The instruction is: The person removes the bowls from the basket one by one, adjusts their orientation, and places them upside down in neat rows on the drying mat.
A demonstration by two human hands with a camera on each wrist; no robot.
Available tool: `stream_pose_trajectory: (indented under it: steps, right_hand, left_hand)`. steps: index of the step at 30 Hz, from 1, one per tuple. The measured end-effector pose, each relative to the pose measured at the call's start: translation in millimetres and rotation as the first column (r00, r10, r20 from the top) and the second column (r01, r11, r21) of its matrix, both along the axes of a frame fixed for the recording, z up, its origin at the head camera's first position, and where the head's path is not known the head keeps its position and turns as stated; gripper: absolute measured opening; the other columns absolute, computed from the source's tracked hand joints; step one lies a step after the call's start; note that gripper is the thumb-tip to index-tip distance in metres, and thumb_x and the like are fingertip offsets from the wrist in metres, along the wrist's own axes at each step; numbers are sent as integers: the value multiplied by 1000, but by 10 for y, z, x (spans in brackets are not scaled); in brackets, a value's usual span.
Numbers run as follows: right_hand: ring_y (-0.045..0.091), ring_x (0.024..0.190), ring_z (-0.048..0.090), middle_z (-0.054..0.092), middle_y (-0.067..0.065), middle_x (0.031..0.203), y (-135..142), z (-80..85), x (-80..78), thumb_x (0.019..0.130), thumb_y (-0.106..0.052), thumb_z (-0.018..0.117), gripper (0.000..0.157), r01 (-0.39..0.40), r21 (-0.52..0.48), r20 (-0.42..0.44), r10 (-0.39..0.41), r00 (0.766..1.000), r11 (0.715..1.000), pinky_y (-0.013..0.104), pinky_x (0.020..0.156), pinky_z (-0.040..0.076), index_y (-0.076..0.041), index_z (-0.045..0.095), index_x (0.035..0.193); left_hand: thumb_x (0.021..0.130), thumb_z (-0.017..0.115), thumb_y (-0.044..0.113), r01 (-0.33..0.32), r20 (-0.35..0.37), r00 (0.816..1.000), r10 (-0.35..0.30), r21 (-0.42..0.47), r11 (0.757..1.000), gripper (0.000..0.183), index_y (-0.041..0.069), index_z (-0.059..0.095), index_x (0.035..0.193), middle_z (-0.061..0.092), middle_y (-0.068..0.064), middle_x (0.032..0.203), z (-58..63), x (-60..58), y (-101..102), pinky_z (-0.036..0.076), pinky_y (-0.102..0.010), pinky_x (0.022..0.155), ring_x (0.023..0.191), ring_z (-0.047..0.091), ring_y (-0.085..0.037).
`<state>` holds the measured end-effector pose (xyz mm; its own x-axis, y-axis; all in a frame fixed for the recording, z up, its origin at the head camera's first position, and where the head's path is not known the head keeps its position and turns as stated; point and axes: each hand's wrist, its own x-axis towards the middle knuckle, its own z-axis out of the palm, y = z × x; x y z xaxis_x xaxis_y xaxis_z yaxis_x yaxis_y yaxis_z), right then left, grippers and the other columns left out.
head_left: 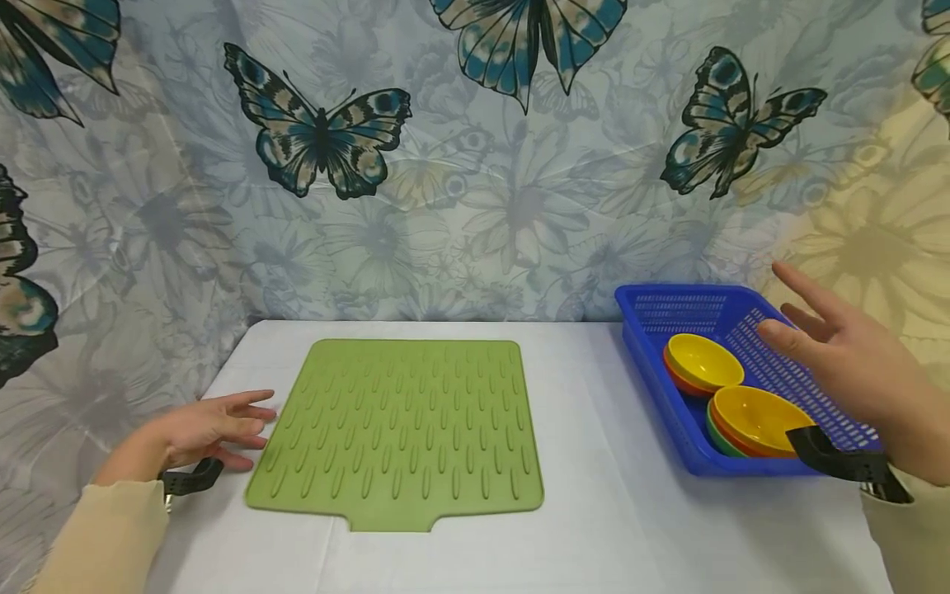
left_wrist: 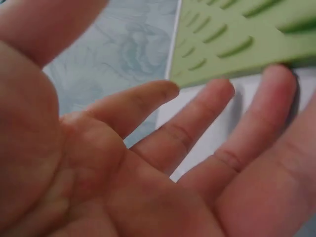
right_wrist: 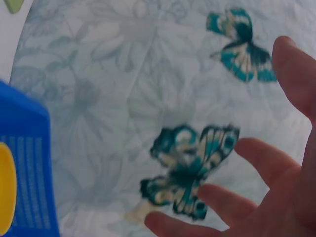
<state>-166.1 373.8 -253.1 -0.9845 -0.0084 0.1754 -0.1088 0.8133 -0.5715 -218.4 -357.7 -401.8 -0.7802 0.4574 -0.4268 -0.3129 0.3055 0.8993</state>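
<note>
A green ridged mat [head_left: 401, 429] with a short tab at its front edge lies flat on the white table. At its left edge is my left hand [head_left: 215, 429], fingers extended and holding nothing; in the left wrist view the fingertips [left_wrist: 222, 89] come close to the mat's edge, and contact is unclear. My right hand [head_left: 853, 355] hovers over the right side of a blue plastic basket [head_left: 653, 412], fingers spread and nothing in them. Inside the basket sit two stacks of bowls: a smaller one topped by a yellow bowl [head_left: 705, 361], and a larger one topped by an orange-yellow bowl [head_left: 760, 421], with orange and green rims beneath.
A cloth backdrop [head_left: 505, 206] printed with butterflies and flowers hangs right behind the table. White tabletop [head_left: 579, 412] separates the mat from the basket. Dark straps [head_left: 839, 454] circle both wrists.
</note>
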Motion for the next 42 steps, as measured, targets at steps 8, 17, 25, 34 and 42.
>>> stream_pose_trajectory:
  steps: [8, 17, 25, 34, 42]
  right_hand:
    - [62, 136, 12, -11, -14, 163, 688, -312, -115, 109, -21, 41, 70, -119, -211, 97, 141, 985, 970, 60, 87, 47, -44, -4, 157]
    - [57, 123, 41, -19, 21, 161, 1138, -472, -158, 110, -25, 38, 71, -120, -244, 347, 202, 916, 962, 70, 84, 47, -40, -12, 157]
    - [71, 122, 32, -10, 44, 150, 1332, -609, -152, 108, -31, 45, 79, -43, -247, 477, 160, 864, 968, 65, 81, 52, -17, -15, 157]
    - [63, 118, 45, -12, 41, 151, 1409, -695, -174, 107, -30, 50, 78, -11, -280, 588, 181, 788, 960, 61, 85, 53, -8, -4, 159]
    - [50, 116, 54, -6, 42, 151, 1407, -757, -221, 106, -25, 51, 75, 22, -303, 630, 183, 755, 953, 57, 87, 53, 5, 3, 154]
  left_hand:
    - [96, 63, 0, -52, 12, 999, 52, 9, 999, 76, -14, 14, 152, 45, -21, 125, -111, 42, -40, 57, -46, 83, 101, 60, -26]
    - [95, 63, -3, -88, 28, 996, 89, -27, 996, 61, -19, 32, 144, 49, -14, 112, -150, 27, 12, 58, -42, 79, 93, 60, -23]
    - [93, 63, -7, -154, 3, 988, 155, -103, 983, 60, -17, 34, 144, 47, -16, 110, -169, 16, 86, 60, -40, 74, 87, 61, -23]
    - [88, 66, -10, -203, -75, 978, 193, -153, 967, 60, -17, 37, 140, 49, -15, 102, -237, 3, 122, 60, -38, 67, 81, 61, -22]
    - [87, 68, -7, -237, -93, 970, 224, -181, 954, 62, -16, 39, 141, 51, -14, 101, -255, -24, 144, 60, -38, 65, 81, 63, -21]
